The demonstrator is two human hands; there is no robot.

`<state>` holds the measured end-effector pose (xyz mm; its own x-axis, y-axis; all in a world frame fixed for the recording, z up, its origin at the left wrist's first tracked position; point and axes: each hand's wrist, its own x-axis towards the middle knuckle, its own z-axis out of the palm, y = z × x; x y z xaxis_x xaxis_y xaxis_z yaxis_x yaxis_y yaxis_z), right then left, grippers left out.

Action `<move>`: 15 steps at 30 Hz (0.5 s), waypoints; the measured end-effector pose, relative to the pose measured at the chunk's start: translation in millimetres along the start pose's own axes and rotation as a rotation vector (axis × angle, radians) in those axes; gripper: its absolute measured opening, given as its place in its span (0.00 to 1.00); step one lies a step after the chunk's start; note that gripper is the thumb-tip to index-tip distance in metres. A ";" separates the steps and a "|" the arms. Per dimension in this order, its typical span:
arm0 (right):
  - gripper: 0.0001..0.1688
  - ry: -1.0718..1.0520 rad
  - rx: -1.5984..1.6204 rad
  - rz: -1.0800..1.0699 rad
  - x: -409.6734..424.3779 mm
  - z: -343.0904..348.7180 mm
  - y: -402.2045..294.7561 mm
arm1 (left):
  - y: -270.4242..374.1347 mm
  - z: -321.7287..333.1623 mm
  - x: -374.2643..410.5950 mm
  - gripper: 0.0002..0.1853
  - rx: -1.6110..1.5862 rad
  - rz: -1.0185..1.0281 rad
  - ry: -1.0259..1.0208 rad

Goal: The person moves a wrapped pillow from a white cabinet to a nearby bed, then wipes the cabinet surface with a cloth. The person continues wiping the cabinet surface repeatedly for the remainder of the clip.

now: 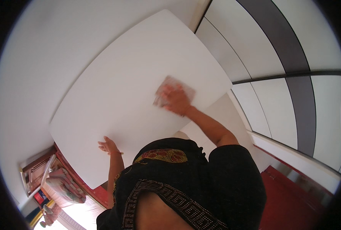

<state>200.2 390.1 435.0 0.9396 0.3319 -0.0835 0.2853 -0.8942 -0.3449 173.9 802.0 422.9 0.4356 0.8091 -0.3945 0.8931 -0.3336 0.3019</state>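
Note:
A plain white tabletop (110, 95) with rounded corners spreads out before me. On its right half lies a folded cloth (189, 90), pale reddish brown, with my right hand (176, 99) over it, pressing it to the surface. Both cloth and hand are blurred, so the finger grip is not sharp. My left hand (109, 145) holds nothing. Its fingers are spread at the near left part of the tabletop; whether it touches the surface, I cannot tell.
White panelled cupboard doors (262, 97) with a dark stripe stand to the right. A pale wall (44, 57) borders the far left side. At lower left are a patterned cushion (65, 184) and a wooden frame (37, 176). Red furniture (285, 198) shows at lower right.

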 end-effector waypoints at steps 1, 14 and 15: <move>0.38 0.065 -0.084 0.085 -1.7 -3.6 21.0 | 11.4 6.7 2.7 0.40 -0.040 -0.033 0.019; 0.54 0.355 -0.164 1.499 13.7 -18.5 94.5 | 157.7 40.8 -19.1 0.24 -2.983 -0.450 0.907; 0.54 0.325 -0.131 1.434 36.9 -16.6 79.1 | 154.5 27.5 -3.7 0.24 -3.015 -0.341 0.943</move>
<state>260.5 326.6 420.2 0.4224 -0.9045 -0.0582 -0.9058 -0.4188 -0.0643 313.3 734.2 447.1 -0.1265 0.7311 -0.6705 -0.9855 -0.1694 0.0011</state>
